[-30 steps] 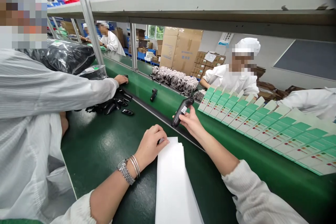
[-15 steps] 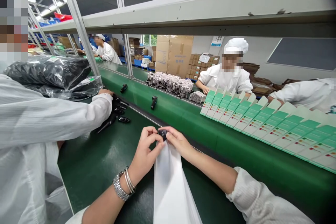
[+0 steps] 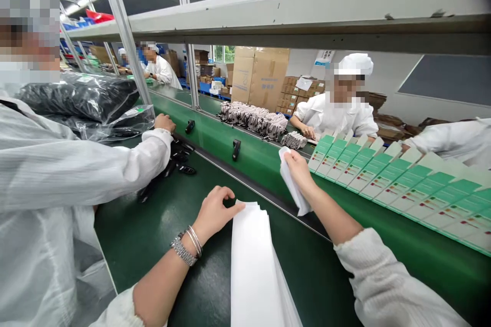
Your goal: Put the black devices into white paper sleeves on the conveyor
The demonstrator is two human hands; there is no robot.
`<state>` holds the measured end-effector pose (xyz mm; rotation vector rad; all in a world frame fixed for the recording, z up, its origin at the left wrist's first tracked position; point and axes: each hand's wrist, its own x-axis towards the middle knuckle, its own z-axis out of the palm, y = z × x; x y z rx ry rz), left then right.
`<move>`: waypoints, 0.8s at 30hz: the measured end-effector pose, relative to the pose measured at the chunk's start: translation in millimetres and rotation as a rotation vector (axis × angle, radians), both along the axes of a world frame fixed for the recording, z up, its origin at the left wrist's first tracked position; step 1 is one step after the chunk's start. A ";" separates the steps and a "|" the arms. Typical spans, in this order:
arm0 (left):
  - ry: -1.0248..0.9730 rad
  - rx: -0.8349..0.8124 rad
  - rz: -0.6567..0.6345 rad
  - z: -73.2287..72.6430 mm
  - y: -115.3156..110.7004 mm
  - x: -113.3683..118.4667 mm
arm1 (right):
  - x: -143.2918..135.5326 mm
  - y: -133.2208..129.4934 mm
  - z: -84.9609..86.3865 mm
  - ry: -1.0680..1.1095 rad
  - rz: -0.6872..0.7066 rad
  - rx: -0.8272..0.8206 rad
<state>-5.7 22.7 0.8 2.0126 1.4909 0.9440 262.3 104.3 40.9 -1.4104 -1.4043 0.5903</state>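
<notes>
My right hand (image 3: 299, 169) is closed on a narrow white sleeve (image 3: 293, 189), raised over the near edge of the green belt. Whether anything is inside the sleeve cannot be seen. To the left, my left hand (image 3: 215, 213) has its thumb stretched to the top corner of a stack of long white sleeves (image 3: 251, 260). Its fingers are curved and apart from the thumb, with nothing between them. The stack runs down toward me over the dark green table (image 3: 161, 240).
Black handheld devices (image 3: 236, 149) lie on the green belt (image 3: 264, 158), more in a pile (image 3: 174, 158) by a co-worker's hand (image 3: 164, 122). Green-white boxes (image 3: 383, 173) line the belt at right. Bundled cables (image 3: 253, 118) lie beyond. A shelf (image 3: 268, 15) spans overhead.
My right hand has moved up and right, away from my left hand, carrying a white sleeve. The small black thing between both hands no longer shows. The view has shifted slightly left.
</notes>
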 end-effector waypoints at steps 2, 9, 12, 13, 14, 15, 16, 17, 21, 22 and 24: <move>0.035 -0.002 -0.066 -2.1 0.9 3.4 | 10.8 24.3 -6.6 -0.390 -0.086 -0.068; 0.156 0.138 -0.145 3.6 -6.8 12.8 | -70.7 74.5 -31.1 -0.699 0.189 -0.161; 0.160 0.140 -0.164 3.2 -8.5 11.6 | -102.8 93.7 -36.9 -0.614 0.186 -0.273; 0.151 0.138 -0.172 3.1 -8.9 11.1 | -107.2 98.9 -38.7 -0.585 0.167 -0.292; 0.142 0.139 -0.179 3.3 -9.3 10.7 | -108.7 103.0 -40.5 -0.554 0.146 -0.301; 0.135 0.141 -0.186 3.7 -9.7 10.3 | -107.7 105.7 -42.1 -0.521 0.123 -0.307; 0.133 0.148 -0.189 4.3 -10.0 10.0 | -104.8 106.7 -43.5 -0.479 0.102 -0.315; 0.137 0.161 -0.189 5.1 -10.3 9.8 | -100.7 105.6 -44.5 -0.430 0.086 -0.323; 0.147 0.242 -0.147 7.5 -9.4 9.1 | -79.4 76.3 -42.1 -0.185 0.116 -0.319; 0.145 0.259 -0.132 7.6 -8.9 9.0 | -74.0 62.7 -39.4 -0.049 0.177 -0.290; 0.135 0.278 -0.115 7.8 -8.4 9.1 | -64.2 31.0 -31.6 0.313 0.365 -0.201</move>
